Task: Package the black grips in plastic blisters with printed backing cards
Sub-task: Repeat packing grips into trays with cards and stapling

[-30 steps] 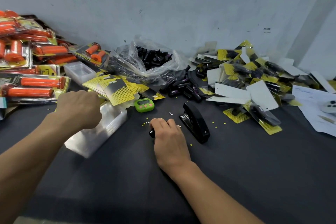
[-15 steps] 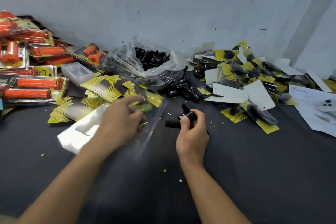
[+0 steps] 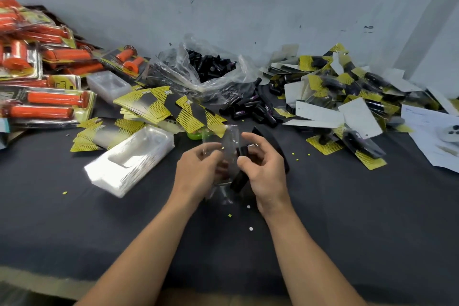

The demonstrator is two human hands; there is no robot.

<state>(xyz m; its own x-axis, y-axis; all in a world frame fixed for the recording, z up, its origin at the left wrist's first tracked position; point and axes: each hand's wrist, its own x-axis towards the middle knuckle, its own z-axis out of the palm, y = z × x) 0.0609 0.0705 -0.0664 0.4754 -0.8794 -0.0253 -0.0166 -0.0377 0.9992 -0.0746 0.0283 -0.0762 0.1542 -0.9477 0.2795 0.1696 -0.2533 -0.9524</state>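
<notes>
Head view: your left hand (image 3: pixel 198 171) pinches a thin, clear plastic blister (image 3: pixel 229 141), glossy and moulded, held upright between both hands. Your right hand (image 3: pixel 265 171) has its fingers curled round a black grip (image 3: pixel 239 180), a matte cylinder whose lower end shows below your palm, just beside the blister. Left of your left hand lies a nested stack of clear blisters (image 3: pixel 134 164); beyond it, fanned yellow-and-black backing cards (image 3: pixel 159 107). Past both hands, a crumpled transparent bag (image 3: pixel 188 62) holds loose black grips. Right of your right hand, finished packs (image 3: pixel 347 97) lie heaped on the dark cloth table (image 3: pixel 347 218).
</notes>
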